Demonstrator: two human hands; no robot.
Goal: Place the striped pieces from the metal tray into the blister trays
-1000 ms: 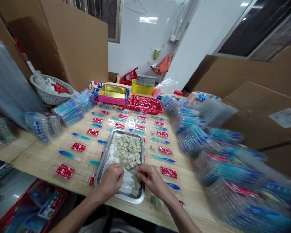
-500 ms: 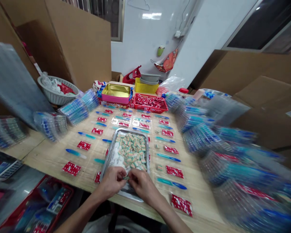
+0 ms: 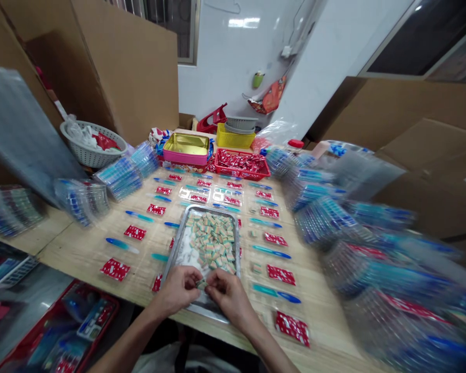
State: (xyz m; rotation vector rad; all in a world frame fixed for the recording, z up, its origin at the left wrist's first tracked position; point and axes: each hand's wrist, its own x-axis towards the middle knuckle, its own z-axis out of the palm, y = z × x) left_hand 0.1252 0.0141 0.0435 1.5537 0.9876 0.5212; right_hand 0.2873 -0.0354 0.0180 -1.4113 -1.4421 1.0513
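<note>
Over the near end of a metal tray (image 3: 237, 243), my left hand (image 3: 178, 291) and my right hand (image 3: 230, 294) meet with fingers pinched. Between their fingertips is a small striped square piece (image 3: 202, 284), pale and green, held by both. Many similar striped pieces (image 3: 212, 238) lie heaped in the tray, with white powder (image 3: 185, 253) along its left side. Right of the tray, a blue pen-like tool (image 3: 275, 293) and a red patterned packet (image 3: 292, 327) lie in clear plastic packaging. My fingers partly hide the held piece.
Rows of clear packs with red packets (image 3: 115, 269) cover the table. Blurred stacks of filled packs (image 3: 404, 331) line the right edge. At the back stand a red basket (image 3: 241, 175) of packets and a pink tin (image 3: 186, 156). A grey basket (image 3: 95, 155) sits back left.
Both hands stay at the tray's near end with the piece between the fingertips. Only slight finger motion shows, and the view has shifted a little.
</note>
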